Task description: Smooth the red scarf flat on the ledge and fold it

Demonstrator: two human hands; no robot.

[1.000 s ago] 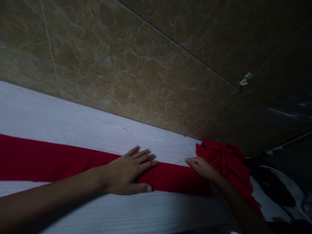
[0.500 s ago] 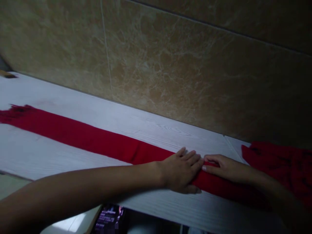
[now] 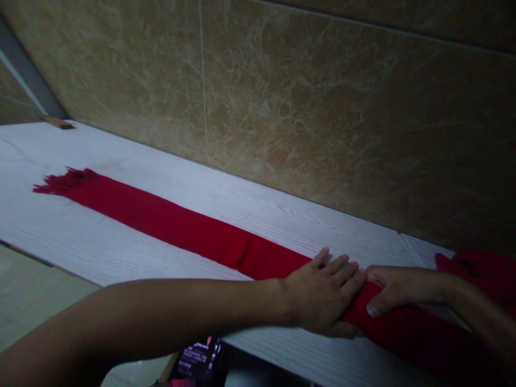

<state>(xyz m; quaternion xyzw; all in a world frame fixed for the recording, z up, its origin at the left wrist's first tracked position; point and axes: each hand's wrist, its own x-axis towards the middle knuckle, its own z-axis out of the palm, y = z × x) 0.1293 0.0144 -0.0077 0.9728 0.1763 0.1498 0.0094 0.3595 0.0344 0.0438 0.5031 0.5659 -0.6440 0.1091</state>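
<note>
Where the left hand (image 3: 326, 295) presses flat, fingers slightly spread, the red scarf (image 3: 161, 217) lies smooth, fringed beyond; the right hand (image 3: 397, 290) seems to pinch it alongside.

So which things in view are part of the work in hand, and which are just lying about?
In use:
- red fringed scarf
- left hand, flat on it
- right hand, curved over it
- white surface beneath

Lying about:
- small wooden piece by the wall
- lit screen below the near edge

Unclear: red heap, far right; possibly joined to the scarf.
</note>
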